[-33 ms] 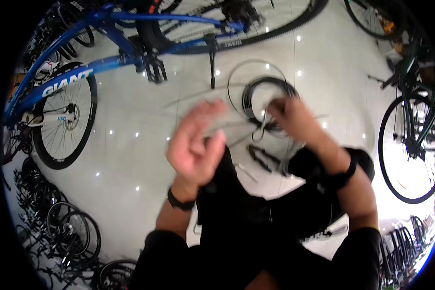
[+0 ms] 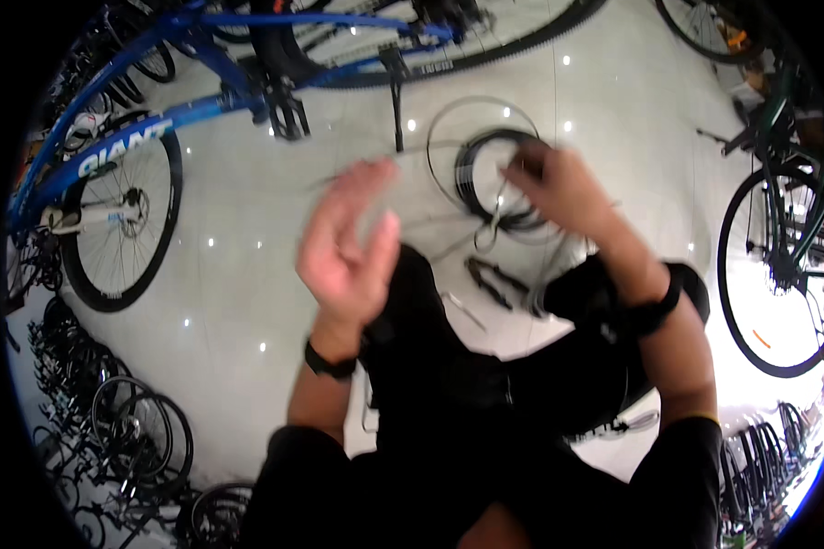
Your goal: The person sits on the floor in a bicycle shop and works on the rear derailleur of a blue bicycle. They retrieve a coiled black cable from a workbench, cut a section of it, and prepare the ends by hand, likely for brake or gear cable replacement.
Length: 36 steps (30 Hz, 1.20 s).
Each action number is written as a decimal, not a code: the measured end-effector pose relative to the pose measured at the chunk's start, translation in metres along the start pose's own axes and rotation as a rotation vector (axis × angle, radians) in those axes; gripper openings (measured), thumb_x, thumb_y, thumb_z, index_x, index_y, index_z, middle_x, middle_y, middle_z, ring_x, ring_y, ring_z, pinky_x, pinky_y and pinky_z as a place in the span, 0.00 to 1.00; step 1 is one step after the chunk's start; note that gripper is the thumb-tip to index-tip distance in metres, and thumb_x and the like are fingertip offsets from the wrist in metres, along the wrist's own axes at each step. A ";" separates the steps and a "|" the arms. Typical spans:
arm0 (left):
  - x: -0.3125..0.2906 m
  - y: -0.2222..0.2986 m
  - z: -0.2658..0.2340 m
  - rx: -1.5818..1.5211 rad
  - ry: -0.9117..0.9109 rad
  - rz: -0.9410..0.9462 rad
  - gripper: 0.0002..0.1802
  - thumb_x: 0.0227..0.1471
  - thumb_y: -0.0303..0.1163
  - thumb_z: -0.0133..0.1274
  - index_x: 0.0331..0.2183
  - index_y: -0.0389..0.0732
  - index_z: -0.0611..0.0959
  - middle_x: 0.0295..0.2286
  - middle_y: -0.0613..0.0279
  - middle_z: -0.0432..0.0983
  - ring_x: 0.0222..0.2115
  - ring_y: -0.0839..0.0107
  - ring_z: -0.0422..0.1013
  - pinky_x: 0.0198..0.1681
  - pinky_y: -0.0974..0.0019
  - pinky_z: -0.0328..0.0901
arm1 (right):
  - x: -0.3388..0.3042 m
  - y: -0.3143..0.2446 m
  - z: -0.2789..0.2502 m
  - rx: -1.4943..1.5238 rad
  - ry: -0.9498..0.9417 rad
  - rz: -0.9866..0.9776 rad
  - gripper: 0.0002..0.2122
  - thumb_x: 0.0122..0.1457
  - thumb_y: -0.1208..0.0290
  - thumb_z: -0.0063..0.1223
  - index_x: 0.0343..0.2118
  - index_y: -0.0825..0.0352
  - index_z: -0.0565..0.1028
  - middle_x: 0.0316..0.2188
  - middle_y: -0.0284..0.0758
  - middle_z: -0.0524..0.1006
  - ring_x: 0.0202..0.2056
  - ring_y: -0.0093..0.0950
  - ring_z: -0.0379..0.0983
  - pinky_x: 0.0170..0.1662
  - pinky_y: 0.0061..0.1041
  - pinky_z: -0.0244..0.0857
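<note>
My left hand (image 2: 343, 252) is raised over the floor in front of my knee, blurred, thumb apart from the curved fingers. I see nothing in it. To the right, my right hand (image 2: 563, 188) hovers over a coil of black cable (image 2: 468, 188), covering part of it. Its fingers are curled together and smeared; whatever they pinch is hidden. A thin loose loop of cable (image 2: 429, 137) spreads out left of the coil. Just below the coil is a small loop-shaped item (image 2: 485, 240). Nearer my knees lie a dark-handled tool (image 2: 496, 282) and a thin metal rod (image 2: 464, 311).
A blue bicycle (image 2: 197, 112) stands across the far left, its kickstand (image 2: 396, 105) down on the pale tiled floor (image 2: 238, 293). At right is a dark green bicycle (image 2: 778, 242). Several wheels and bikes crowd the lower left (image 2: 142, 430), and tyres (image 2: 760, 462) line the lower right.
My left hand has moved left and slightly up. The right hand has shifted a little to the right. The whole view has tilted slightly, so the bicycle and coil appear higher.
</note>
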State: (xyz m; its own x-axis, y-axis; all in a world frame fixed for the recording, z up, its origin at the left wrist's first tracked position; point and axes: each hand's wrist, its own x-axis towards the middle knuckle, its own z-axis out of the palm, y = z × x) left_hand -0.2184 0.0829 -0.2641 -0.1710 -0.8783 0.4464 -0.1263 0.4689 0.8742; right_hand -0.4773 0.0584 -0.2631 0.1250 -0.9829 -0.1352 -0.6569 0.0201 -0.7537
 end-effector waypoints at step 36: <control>-0.092 0.009 -0.123 1.174 -0.227 0.106 0.08 0.51 0.29 0.53 0.32 0.37 0.83 0.27 0.56 0.76 0.32 0.57 0.72 0.36 0.60 0.68 | 0.001 0.041 -0.055 0.070 0.215 -0.182 0.13 0.66 0.59 0.46 0.34 0.65 0.75 0.24 0.22 0.67 0.24 0.11 0.56 0.26 0.13 0.50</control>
State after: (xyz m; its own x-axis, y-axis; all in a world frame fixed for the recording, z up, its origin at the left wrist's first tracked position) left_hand -0.0833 0.1562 -0.2740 -0.3876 -0.8493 0.3584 -0.8949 0.4400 0.0748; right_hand -0.5447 0.0483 -0.2586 0.0702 -0.9876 0.1402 -0.5848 -0.1546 -0.7963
